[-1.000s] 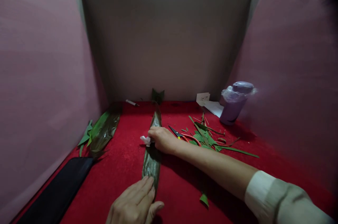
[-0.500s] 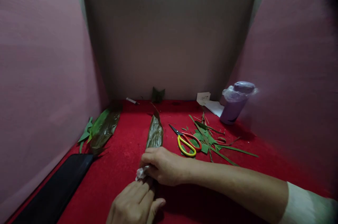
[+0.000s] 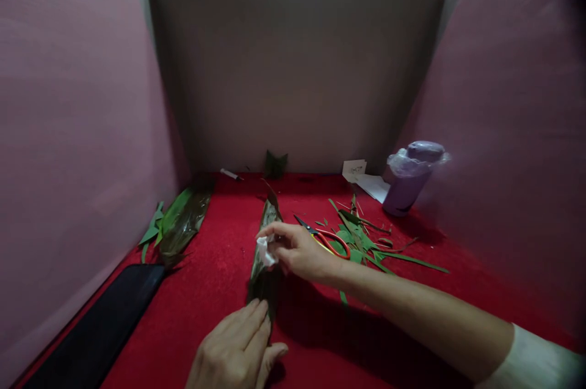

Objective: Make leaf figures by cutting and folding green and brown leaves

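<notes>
A long, dark green leaf (image 3: 259, 282) lies lengthwise on the red cloth in front of me, its pointed tip facing away. My left hand (image 3: 233, 346) rests flat on the near end of the leaf, fingers stretched forward and thumb apart. Over the leaf's middle, my right hand (image 3: 293, 250) pinches a crumpled white tissue (image 3: 265, 251); whether the tissue touches the leaf there I cannot tell. Scissors (image 3: 336, 243) with one red and one yellow handle lie just beyond the right hand, which partly covers them.
Leaf cuttings (image 3: 361, 239) are scattered to the right. A purple cup (image 3: 403, 190) with plastic film stands behind them by white papers (image 3: 373, 186). More leaves (image 3: 185, 224) and a black flat object (image 3: 101, 322) lie left. A syringe (image 3: 230, 174) and folded leaf piece (image 3: 275, 163) are at the back.
My right hand has moved forward along the leaf with the tissue, away from the left hand, and now hides part of the scissors. The left hand stays on the near end.
</notes>
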`<action>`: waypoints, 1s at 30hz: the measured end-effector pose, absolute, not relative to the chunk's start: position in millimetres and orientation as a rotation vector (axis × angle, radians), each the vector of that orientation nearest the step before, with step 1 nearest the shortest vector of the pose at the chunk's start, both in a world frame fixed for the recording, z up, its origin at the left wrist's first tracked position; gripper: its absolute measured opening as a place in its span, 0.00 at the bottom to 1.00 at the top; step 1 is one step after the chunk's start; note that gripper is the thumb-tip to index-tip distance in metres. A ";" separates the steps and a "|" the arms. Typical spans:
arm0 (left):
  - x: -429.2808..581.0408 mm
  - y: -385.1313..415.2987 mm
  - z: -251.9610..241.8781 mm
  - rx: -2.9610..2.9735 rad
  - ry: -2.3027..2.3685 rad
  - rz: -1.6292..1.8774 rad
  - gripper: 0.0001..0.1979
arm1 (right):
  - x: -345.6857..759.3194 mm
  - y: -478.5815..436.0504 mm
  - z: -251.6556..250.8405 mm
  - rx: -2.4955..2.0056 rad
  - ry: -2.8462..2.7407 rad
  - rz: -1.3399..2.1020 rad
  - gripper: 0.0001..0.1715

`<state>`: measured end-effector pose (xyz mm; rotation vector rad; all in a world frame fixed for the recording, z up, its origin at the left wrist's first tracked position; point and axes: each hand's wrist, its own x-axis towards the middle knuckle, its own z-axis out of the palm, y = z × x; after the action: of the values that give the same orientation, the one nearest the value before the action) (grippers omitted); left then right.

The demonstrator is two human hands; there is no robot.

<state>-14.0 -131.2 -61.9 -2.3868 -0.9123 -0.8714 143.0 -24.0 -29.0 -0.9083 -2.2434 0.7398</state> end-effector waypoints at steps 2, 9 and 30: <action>-13.9 -130.9 -62.5 -2.373 -0.910 -0.869 0.10 | 139.0 -34.2 -36.0 -0.881 -2.234 0.805 0.08; -12.5 -132.5 -59.5 -2.346 -0.889 -0.901 0.10 | 153.8 -46.9 -42.1 -0.792 -2.448 0.478 0.09; -29.0 -147.2 -73.5 -2.322 -0.889 -0.886 0.08 | 148.2 -32.3 -39.6 -0.682 -2.756 -0.069 0.08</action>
<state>-29.0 -147.2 -73.5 -2.3223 -0.8886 -0.8862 148.2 -32.3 -39.6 -0.6819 -2.7555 -0.0689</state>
